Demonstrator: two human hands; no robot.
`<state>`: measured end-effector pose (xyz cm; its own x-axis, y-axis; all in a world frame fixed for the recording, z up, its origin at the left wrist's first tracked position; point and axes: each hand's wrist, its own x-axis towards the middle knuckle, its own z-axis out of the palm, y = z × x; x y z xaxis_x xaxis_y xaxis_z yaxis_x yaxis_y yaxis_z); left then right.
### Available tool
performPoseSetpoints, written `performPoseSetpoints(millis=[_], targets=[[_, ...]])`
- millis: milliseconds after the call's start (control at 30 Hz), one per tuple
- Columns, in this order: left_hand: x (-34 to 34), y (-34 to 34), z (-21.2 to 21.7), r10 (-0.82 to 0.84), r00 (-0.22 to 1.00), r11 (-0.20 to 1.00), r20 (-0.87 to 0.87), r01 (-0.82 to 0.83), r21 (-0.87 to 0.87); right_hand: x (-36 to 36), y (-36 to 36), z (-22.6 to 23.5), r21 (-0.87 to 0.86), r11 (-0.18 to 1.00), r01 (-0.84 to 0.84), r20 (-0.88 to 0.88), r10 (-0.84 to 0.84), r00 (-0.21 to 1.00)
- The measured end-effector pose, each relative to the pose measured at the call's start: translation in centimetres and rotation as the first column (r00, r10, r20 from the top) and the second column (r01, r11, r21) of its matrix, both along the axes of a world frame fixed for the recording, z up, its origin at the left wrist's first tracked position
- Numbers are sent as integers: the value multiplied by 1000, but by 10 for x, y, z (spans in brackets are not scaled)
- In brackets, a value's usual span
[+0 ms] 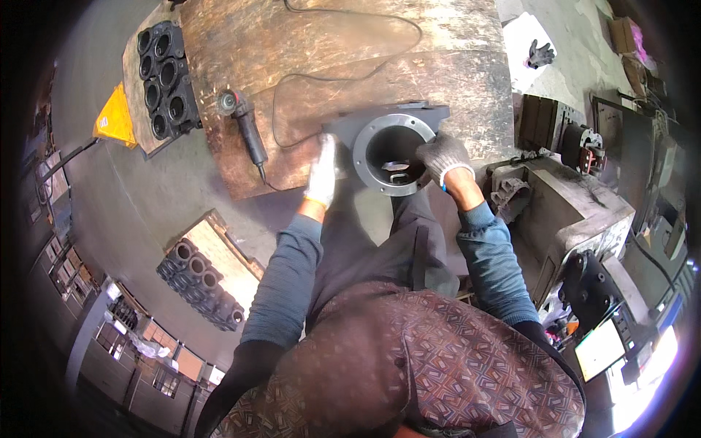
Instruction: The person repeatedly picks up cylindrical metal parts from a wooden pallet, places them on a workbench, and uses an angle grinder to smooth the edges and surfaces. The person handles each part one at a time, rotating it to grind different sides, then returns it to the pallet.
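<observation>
A dark metal casting (347, 130) with a round, pale machined flange (363, 164) lies at the near edge of the wooden table, its bore facing up. My right hand (444, 157), in a grey glove, curls its fingers over the right side of the flange rim. At the casting's left end is my left hand (321, 174), in a white glove, fingers stretched out; whether it touches the metal I cannot tell. Left of it, an angle grinder (250, 133) rests on the table, away from both hands.
The grinder's cord (321, 75) loops across the worn wooden tabletop (438, 77). Black cylinder castings (169, 77) sit on a board at left, beside a yellow metal part (115, 120). More castings (197, 274) lie on a lower-left pallet. A grey machine (562, 212) stands close at right.
</observation>
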<state>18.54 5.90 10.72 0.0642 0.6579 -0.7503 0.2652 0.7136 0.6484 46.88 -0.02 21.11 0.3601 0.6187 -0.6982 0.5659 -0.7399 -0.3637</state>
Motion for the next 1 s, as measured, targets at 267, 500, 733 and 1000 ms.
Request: performPoseSetpoints(millis=[267,500,733,1000], targets=[[-141,103,-65,-3,464,849,-886,469,242,-19,-95,19,143,738,660,-190,-633,750],[-181,149,-137,-100,486,877,-868,456,154,-108,-188,10,-91,540,837,-153,-838,524],[-223,134,-89,-86,932,954,-351,178,241,-224,-125,39,-19,818,575,-440,-523,730],[-234,16,101,-372,917,898,-145,395,196,-276,-60,86,-92,846,525,-640,-455,620]])
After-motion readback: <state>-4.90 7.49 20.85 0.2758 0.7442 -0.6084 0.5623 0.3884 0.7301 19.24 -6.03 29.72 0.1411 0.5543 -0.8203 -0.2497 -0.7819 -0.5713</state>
